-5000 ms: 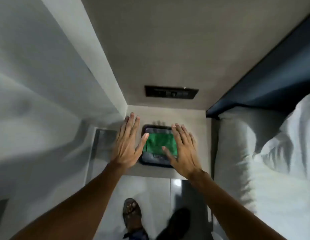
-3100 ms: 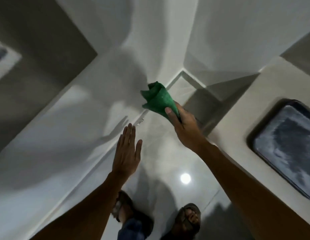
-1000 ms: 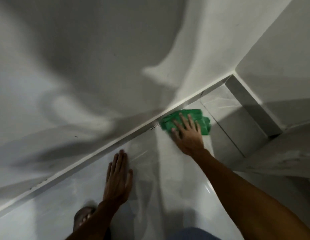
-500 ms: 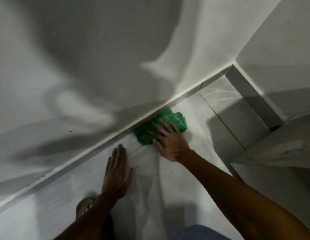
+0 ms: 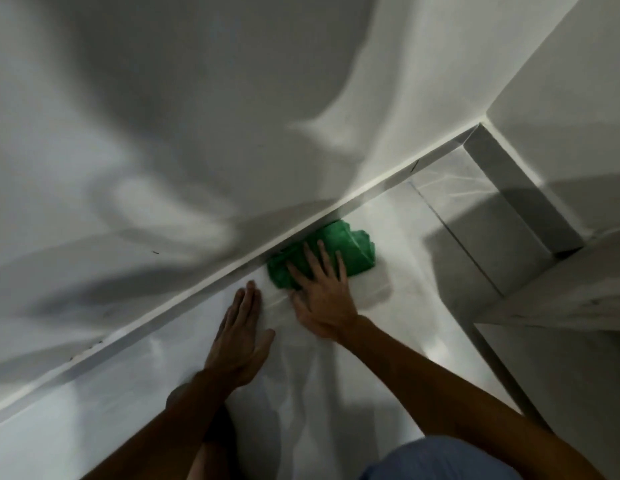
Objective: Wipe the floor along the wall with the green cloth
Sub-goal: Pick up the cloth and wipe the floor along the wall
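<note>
The green cloth (image 5: pixel 350 245) lies bunched on the glossy white floor (image 5: pixel 388 341), pushed up against the skirting (image 5: pixel 184 306) at the foot of the white wall (image 5: pixel 197 133). My right hand (image 5: pixel 319 292) presses down on the cloth's near left part with fingers spread, hiding that part. My left hand (image 5: pixel 241 334) rests flat on the floor just left of the right hand, palm down, holding nothing, fingertips close to the skirting.
A corner with a grey skirting return (image 5: pixel 516 188) closes the floor strip at the right. A pale ledge or cabinet top (image 5: pixel 561 299) juts in from the right. My knee in blue fabric (image 5: pixel 440 459) and a dark foot (image 5: pixel 215 424) sit at the bottom.
Since a second ago my right hand has slid the cloth left along the skirting, away from the corner. In the last half second both hands have barely shifted.
</note>
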Action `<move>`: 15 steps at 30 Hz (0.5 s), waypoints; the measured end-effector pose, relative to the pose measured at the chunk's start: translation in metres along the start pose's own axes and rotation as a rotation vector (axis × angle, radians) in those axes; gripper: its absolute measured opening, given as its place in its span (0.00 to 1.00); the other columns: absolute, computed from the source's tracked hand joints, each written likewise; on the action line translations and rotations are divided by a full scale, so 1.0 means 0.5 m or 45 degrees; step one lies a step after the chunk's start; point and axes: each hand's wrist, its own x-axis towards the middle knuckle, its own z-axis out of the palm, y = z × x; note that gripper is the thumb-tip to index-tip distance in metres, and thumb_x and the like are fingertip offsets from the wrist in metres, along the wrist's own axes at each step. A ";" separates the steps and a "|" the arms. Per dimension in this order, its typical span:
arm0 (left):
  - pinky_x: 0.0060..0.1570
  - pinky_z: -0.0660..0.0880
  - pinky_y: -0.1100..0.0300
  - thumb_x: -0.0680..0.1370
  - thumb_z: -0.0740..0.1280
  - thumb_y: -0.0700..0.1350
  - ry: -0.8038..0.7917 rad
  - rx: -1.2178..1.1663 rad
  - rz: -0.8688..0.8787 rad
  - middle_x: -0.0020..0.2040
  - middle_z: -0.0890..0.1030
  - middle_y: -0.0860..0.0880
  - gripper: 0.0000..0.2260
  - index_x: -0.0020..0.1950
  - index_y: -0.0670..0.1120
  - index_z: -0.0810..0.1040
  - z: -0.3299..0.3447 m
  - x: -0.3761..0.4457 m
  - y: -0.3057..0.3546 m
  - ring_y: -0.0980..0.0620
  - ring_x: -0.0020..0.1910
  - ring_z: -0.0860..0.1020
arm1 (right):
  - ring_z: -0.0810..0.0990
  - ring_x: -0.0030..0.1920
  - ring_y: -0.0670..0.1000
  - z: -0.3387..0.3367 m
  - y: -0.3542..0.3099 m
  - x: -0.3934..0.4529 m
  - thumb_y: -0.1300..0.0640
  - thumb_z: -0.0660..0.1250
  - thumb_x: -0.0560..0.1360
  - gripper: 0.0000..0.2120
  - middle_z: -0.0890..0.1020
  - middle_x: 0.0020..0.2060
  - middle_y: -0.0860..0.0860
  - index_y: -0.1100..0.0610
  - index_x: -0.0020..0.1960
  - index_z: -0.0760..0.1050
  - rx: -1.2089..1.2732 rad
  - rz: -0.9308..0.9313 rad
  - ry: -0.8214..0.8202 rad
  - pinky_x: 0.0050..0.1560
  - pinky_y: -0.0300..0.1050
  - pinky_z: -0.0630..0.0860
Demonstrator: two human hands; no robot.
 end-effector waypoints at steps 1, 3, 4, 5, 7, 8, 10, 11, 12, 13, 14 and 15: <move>0.85 0.41 0.55 0.77 0.44 0.70 -0.016 -0.005 -0.019 0.87 0.36 0.50 0.41 0.85 0.50 0.39 -0.002 0.001 0.003 0.50 0.87 0.38 | 0.58 0.87 0.64 0.002 0.003 0.000 0.41 0.58 0.83 0.27 0.66 0.86 0.55 0.44 0.81 0.72 -0.023 -0.042 -0.016 0.85 0.72 0.52; 0.84 0.40 0.57 0.76 0.43 0.70 -0.061 -0.012 -0.034 0.87 0.35 0.51 0.41 0.84 0.51 0.37 -0.015 0.004 -0.002 0.51 0.87 0.37 | 0.56 0.88 0.61 -0.021 0.044 0.011 0.41 0.52 0.86 0.26 0.65 0.86 0.51 0.42 0.82 0.69 -0.073 -0.121 -0.067 0.87 0.70 0.50; 0.85 0.41 0.56 0.76 0.43 0.70 -0.086 -0.021 -0.032 0.87 0.36 0.51 0.42 0.84 0.51 0.37 -0.021 0.004 -0.006 0.51 0.87 0.37 | 0.56 0.88 0.60 -0.031 0.077 0.015 0.41 0.51 0.87 0.26 0.65 0.86 0.50 0.42 0.83 0.68 -0.104 -0.125 -0.076 0.87 0.70 0.50; 0.86 0.42 0.54 0.76 0.43 0.70 -0.112 -0.035 -0.030 0.87 0.36 0.51 0.42 0.85 0.51 0.38 -0.028 0.004 -0.012 0.52 0.87 0.38 | 0.57 0.88 0.61 -0.044 0.112 0.020 0.41 0.51 0.87 0.26 0.66 0.86 0.50 0.43 0.83 0.69 -0.120 -0.082 -0.051 0.86 0.71 0.51; 0.88 0.46 0.50 0.76 0.43 0.70 -0.152 -0.059 -0.018 0.88 0.37 0.52 0.43 0.86 0.51 0.40 -0.039 0.009 -0.021 0.53 0.87 0.38 | 0.61 0.86 0.64 -0.073 0.179 0.033 0.42 0.55 0.86 0.25 0.70 0.84 0.54 0.47 0.80 0.73 -0.115 0.118 0.086 0.84 0.73 0.57; 0.88 0.46 0.50 0.76 0.43 0.70 -0.153 -0.067 -0.011 0.88 0.37 0.52 0.42 0.86 0.51 0.40 -0.040 0.011 -0.023 0.53 0.87 0.38 | 0.63 0.86 0.65 -0.086 0.200 0.041 0.42 0.57 0.86 0.25 0.70 0.84 0.56 0.49 0.79 0.75 -0.115 0.213 0.133 0.84 0.73 0.58; 0.87 0.45 0.52 0.77 0.43 0.70 -0.137 -0.056 0.008 0.88 0.37 0.52 0.41 0.86 0.52 0.39 -0.036 0.010 -0.025 0.52 0.87 0.38 | 0.63 0.85 0.66 -0.095 0.201 0.058 0.41 0.57 0.85 0.27 0.69 0.84 0.57 0.51 0.78 0.77 -0.117 0.321 0.116 0.83 0.73 0.58; 0.87 0.43 0.53 0.77 0.44 0.70 -0.132 -0.040 0.010 0.87 0.36 0.52 0.41 0.85 0.52 0.37 -0.031 0.008 -0.024 0.52 0.87 0.38 | 0.62 0.85 0.67 -0.093 0.186 0.064 0.40 0.57 0.84 0.28 0.69 0.84 0.58 0.52 0.77 0.77 -0.088 0.348 0.108 0.83 0.73 0.56; 0.86 0.43 0.53 0.77 0.44 0.70 -0.127 -0.030 0.005 0.87 0.35 0.51 0.40 0.84 0.52 0.36 -0.027 0.007 -0.023 0.51 0.87 0.37 | 0.62 0.86 0.67 -0.092 0.168 0.068 0.39 0.57 0.83 0.29 0.69 0.84 0.59 0.52 0.77 0.78 -0.044 0.364 0.109 0.83 0.73 0.55; 0.86 0.42 0.53 0.77 0.44 0.70 -0.129 -0.028 0.000 0.87 0.35 0.51 0.41 0.84 0.52 0.36 -0.024 0.007 -0.021 0.50 0.87 0.37 | 0.61 0.86 0.67 -0.088 0.152 0.067 0.38 0.57 0.82 0.29 0.69 0.84 0.59 0.51 0.76 0.78 -0.013 0.356 0.102 0.83 0.73 0.53; 0.87 0.43 0.51 0.77 0.44 0.70 -0.126 -0.027 -0.001 0.87 0.34 0.50 0.41 0.84 0.52 0.35 -0.024 0.009 -0.018 0.50 0.87 0.36 | 0.60 0.86 0.67 -0.084 0.138 0.063 0.37 0.57 0.82 0.30 0.68 0.84 0.59 0.50 0.77 0.77 -0.009 0.319 0.079 0.84 0.73 0.51; 0.87 0.43 0.50 0.77 0.44 0.71 -0.123 -0.020 0.005 0.87 0.34 0.49 0.42 0.84 0.51 0.35 -0.026 0.011 -0.014 0.49 0.87 0.36 | 0.59 0.87 0.66 -0.079 0.122 0.060 0.37 0.56 0.82 0.30 0.66 0.85 0.59 0.48 0.78 0.76 -0.017 0.280 0.037 0.84 0.73 0.50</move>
